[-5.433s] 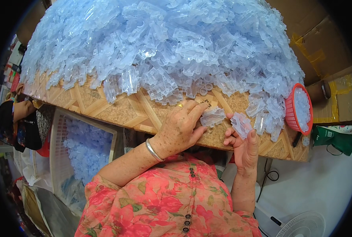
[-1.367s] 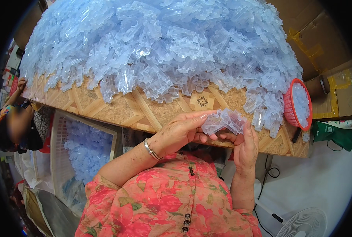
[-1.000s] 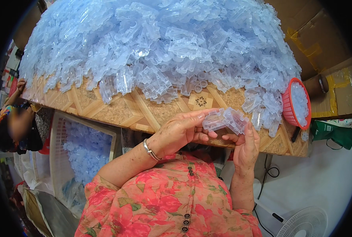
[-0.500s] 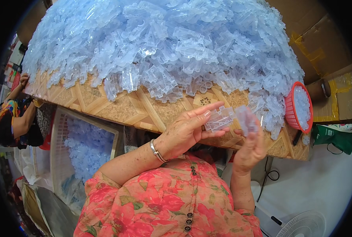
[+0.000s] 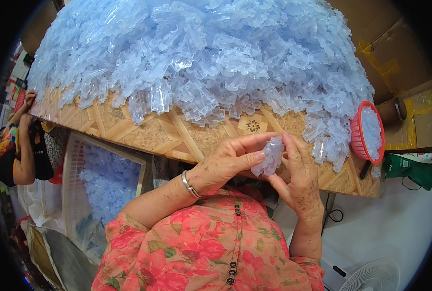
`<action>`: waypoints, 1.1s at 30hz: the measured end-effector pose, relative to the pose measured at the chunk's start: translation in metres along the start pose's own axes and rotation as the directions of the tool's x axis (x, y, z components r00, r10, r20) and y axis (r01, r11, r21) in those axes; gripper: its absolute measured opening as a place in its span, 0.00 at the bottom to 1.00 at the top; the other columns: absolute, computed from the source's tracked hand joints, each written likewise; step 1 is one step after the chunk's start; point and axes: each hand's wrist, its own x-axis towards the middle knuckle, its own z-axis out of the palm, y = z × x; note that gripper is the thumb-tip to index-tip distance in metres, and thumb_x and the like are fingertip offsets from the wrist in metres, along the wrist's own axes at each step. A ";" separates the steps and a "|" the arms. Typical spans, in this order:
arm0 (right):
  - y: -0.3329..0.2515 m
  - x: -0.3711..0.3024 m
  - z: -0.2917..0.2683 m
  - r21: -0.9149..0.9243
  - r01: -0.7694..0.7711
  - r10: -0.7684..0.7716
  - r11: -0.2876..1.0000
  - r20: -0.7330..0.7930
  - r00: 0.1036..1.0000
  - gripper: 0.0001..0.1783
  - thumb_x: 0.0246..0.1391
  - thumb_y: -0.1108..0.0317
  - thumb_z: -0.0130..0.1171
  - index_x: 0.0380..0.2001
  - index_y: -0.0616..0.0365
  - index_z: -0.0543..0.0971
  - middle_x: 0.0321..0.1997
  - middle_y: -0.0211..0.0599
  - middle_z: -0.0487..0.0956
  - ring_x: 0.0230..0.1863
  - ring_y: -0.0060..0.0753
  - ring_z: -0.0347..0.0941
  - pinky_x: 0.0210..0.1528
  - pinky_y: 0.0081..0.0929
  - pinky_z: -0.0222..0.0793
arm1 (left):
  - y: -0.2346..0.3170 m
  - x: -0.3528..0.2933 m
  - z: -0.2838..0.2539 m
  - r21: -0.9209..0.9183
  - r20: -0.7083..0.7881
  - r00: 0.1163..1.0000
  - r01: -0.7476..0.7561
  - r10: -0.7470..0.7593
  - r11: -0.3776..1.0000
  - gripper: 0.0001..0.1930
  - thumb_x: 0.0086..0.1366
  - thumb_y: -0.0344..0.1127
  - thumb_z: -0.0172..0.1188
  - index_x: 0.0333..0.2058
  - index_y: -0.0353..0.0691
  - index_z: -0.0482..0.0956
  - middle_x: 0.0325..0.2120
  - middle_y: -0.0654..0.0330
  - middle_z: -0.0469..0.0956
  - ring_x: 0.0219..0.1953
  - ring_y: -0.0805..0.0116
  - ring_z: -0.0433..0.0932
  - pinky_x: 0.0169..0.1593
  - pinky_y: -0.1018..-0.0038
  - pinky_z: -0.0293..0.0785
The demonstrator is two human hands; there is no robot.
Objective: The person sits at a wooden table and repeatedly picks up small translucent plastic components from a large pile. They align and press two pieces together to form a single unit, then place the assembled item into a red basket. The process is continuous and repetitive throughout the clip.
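Observation:
Just past the table's front edge, my two hands meet at a small translucent bluish plastic casing (image 5: 272,154). My left hand (image 5: 221,164) pinches it between thumb and fingers. From the right, my right hand (image 5: 300,182) curls its thumb and fingers at the casing's edge; part of the contact is hidden. A great heap of similar clear plastic pieces (image 5: 187,48) covers most of the patterned table (image 5: 177,131), and loose pieces (image 5: 329,138) lie near my right hand.
A red basket (image 5: 367,132) of small clear parts stands at the table's right end. Below the table on the left is a pale crate (image 5: 73,179) of plastic parts. A person's arm (image 5: 26,150) shows at far left. A fan (image 5: 371,276) stands lower right, cardboard (image 5: 395,53) behind.
The two clear pieces, held apart in separate hands before, are now together between my hands. My right hand has moved left and turned toward my left hand.

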 end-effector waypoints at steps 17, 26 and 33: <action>0.007 -0.011 0.023 0.263 -0.085 0.116 0.961 -0.101 0.988 0.51 0.34 0.68 0.81 0.65 0.57 0.69 0.64 0.48 0.71 0.63 0.51 0.71 0.60 0.42 0.72 | -0.003 0.001 -0.005 0.017 0.075 0.993 -0.093 0.091 0.996 0.34 0.69 0.31 0.63 0.70 0.34 0.60 0.62 0.54 0.72 0.63 0.65 0.72 0.64 0.67 0.72; 0.005 -0.009 0.030 0.298 -0.049 0.096 0.953 -0.146 0.985 0.50 0.34 0.71 0.80 0.65 0.57 0.69 0.64 0.47 0.72 0.64 0.51 0.71 0.62 0.42 0.71 | 0.003 -0.002 -0.002 0.038 0.078 0.994 -0.086 0.083 0.996 0.31 0.70 0.28 0.61 0.69 0.33 0.62 0.60 0.53 0.75 0.60 0.64 0.75 0.62 0.67 0.74; 0.006 -0.006 0.029 0.231 0.014 0.023 0.973 -0.155 0.988 0.50 0.34 0.72 0.80 0.65 0.57 0.69 0.65 0.47 0.71 0.65 0.50 0.70 0.62 0.41 0.72 | -0.001 -0.001 -0.009 0.065 0.109 0.989 -0.108 0.101 0.992 0.32 0.70 0.28 0.61 0.70 0.33 0.61 0.59 0.53 0.76 0.59 0.65 0.76 0.61 0.68 0.75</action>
